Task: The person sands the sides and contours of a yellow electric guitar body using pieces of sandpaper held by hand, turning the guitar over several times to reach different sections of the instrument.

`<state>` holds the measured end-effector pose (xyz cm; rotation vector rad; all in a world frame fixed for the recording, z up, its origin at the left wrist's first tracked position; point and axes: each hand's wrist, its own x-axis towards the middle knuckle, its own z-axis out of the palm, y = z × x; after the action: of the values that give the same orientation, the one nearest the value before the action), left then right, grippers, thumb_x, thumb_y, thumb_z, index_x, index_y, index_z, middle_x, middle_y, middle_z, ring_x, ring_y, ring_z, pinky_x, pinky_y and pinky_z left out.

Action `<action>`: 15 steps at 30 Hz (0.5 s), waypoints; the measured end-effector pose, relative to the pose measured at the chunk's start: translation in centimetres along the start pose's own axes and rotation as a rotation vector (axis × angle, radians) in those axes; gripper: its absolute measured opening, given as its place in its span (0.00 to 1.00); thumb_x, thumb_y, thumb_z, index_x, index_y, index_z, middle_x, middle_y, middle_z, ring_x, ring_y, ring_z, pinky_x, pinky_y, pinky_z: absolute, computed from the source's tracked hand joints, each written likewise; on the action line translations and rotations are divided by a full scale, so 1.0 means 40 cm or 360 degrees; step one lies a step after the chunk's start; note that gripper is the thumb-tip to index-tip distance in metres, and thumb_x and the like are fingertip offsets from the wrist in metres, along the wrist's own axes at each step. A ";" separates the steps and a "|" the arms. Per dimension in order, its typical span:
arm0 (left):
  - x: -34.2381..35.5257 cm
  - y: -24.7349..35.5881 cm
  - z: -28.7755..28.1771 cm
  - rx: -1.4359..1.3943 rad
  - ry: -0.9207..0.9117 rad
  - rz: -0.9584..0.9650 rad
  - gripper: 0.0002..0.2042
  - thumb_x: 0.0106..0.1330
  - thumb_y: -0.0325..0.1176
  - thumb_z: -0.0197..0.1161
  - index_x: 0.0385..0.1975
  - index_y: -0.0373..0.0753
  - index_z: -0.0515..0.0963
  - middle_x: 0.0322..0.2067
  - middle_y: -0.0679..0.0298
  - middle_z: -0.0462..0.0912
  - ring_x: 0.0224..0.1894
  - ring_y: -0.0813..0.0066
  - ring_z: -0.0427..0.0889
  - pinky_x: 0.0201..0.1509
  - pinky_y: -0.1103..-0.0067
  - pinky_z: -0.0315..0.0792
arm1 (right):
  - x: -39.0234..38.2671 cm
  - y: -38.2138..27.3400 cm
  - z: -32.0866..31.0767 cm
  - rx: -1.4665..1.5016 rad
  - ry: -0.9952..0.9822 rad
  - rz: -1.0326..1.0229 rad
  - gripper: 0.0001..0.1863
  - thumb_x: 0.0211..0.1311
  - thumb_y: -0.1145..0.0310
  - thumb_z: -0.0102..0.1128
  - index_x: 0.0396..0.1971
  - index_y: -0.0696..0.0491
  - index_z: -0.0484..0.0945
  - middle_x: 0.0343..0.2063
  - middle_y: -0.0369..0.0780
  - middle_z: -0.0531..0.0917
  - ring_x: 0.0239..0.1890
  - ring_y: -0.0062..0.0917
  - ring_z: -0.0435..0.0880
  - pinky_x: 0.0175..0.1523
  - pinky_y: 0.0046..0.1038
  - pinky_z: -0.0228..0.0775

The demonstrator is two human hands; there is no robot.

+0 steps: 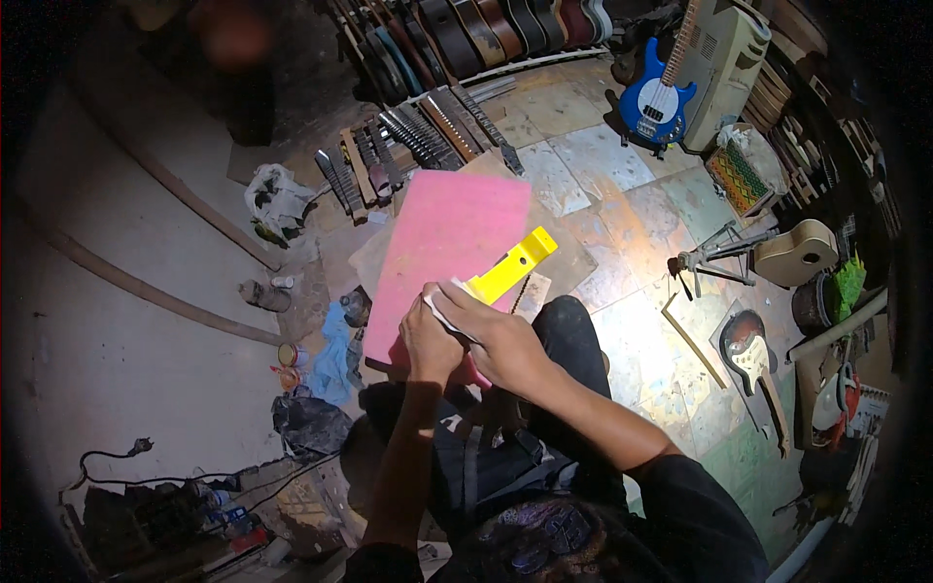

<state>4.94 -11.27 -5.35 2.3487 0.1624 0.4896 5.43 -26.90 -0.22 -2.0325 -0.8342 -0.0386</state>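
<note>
A yellow bar (510, 267) with a dark round hole and a dark slot sticks out, tilted up to the right, from between my two hands. My left hand (429, 340) is closed around its lower end, which the fingers hide. Over it, my right hand (501, 340) is closed with a white cloth or paper (443, 313) pressed between its fingers and the bar. Both hands are above a pink flat sheet or board (457, 219), which lies slanted in front of my knees.
Tools and files (418, 136) lie in a row beyond the pink board, before a rack of guitars (486, 39). A blue bass guitar (656, 102) stands far right. An unfinished guitar body (748, 355) lies right. A blue cloth (332, 360) and a can (290, 355) sit left.
</note>
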 end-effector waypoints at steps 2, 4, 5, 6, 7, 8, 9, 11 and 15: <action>-0.001 0.008 -0.011 -0.0096 -0.0015 0.0046 0.19 0.54 0.37 0.75 0.43 0.39 0.76 0.35 0.48 0.85 0.40 0.40 0.84 0.43 0.55 0.77 | -0.013 -0.028 -0.013 -0.0144 -0.0130 0.0127 0.36 0.57 0.80 0.57 0.69 0.50 0.70 0.69 0.44 0.74 0.51 0.49 0.86 0.49 0.41 0.83; 0.011 0.015 -0.034 -0.0155 0.0028 0.0117 0.19 0.54 0.37 0.76 0.42 0.39 0.76 0.34 0.48 0.85 0.40 0.40 0.84 0.43 0.55 0.77 | -0.027 -0.049 -0.007 -0.0200 -0.0139 0.0132 0.35 0.58 0.78 0.58 0.69 0.49 0.71 0.68 0.44 0.75 0.47 0.49 0.86 0.47 0.42 0.83; 0.015 0.018 -0.039 -0.0178 0.0060 0.0153 0.20 0.53 0.36 0.76 0.42 0.40 0.77 0.34 0.48 0.85 0.39 0.40 0.84 0.43 0.55 0.77 | -0.049 -0.049 0.001 -0.0187 -0.0094 0.0096 0.34 0.58 0.78 0.58 0.68 0.48 0.72 0.67 0.45 0.76 0.45 0.50 0.86 0.46 0.42 0.83; 0.009 0.017 -0.028 -0.0218 0.0070 0.0180 0.20 0.53 0.36 0.76 0.43 0.40 0.77 0.34 0.49 0.85 0.39 0.40 0.85 0.43 0.55 0.77 | -0.065 -0.045 0.003 -0.0181 -0.0055 0.0088 0.34 0.58 0.78 0.59 0.68 0.48 0.72 0.66 0.45 0.77 0.44 0.50 0.86 0.46 0.43 0.82; 0.006 0.013 -0.020 -0.0134 0.0065 0.0130 0.21 0.52 0.36 0.78 0.43 0.40 0.77 0.34 0.49 0.86 0.39 0.42 0.86 0.43 0.57 0.78 | -0.054 -0.033 0.011 -0.0187 0.0003 0.0181 0.34 0.57 0.79 0.58 0.68 0.47 0.72 0.65 0.45 0.78 0.46 0.49 0.86 0.47 0.43 0.82; 0.005 0.009 -0.013 -0.0049 0.0059 0.0081 0.22 0.50 0.36 0.79 0.43 0.39 0.77 0.34 0.50 0.86 0.39 0.45 0.87 0.43 0.59 0.79 | -0.027 -0.015 0.020 -0.0193 0.0061 0.0273 0.35 0.57 0.80 0.57 0.68 0.47 0.72 0.63 0.45 0.79 0.49 0.49 0.86 0.49 0.43 0.82; 0.000 0.006 -0.005 0.0035 0.0036 0.0033 0.23 0.49 0.36 0.80 0.43 0.39 0.78 0.34 0.51 0.87 0.39 0.47 0.88 0.43 0.61 0.80 | 0.000 0.001 0.018 -0.0196 0.0125 0.0380 0.36 0.56 0.80 0.56 0.69 0.46 0.72 0.62 0.45 0.80 0.51 0.48 0.85 0.51 0.44 0.82; -0.009 0.013 -0.018 -0.0017 0.0027 0.0070 0.24 0.46 0.37 0.81 0.43 0.39 0.78 0.33 0.52 0.87 0.39 0.48 0.88 0.43 0.62 0.80 | 0.006 0.028 0.003 -0.0122 0.0076 0.0403 0.38 0.57 0.84 0.51 0.71 0.47 0.70 0.60 0.52 0.80 0.53 0.49 0.85 0.54 0.43 0.80; -0.004 0.026 -0.012 -0.0087 0.0078 0.0177 0.27 0.43 0.40 0.82 0.43 0.39 0.78 0.35 0.53 0.87 0.39 0.50 0.88 0.44 0.63 0.81 | -0.054 0.074 0.013 0.0351 0.0047 0.0386 0.39 0.58 0.86 0.48 0.73 0.50 0.67 0.64 0.54 0.76 0.65 0.45 0.79 0.69 0.37 0.70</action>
<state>4.60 -11.77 -4.36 2.3019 0.0410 0.5986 5.32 -28.73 -3.41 -1.9049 -0.5432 0.1527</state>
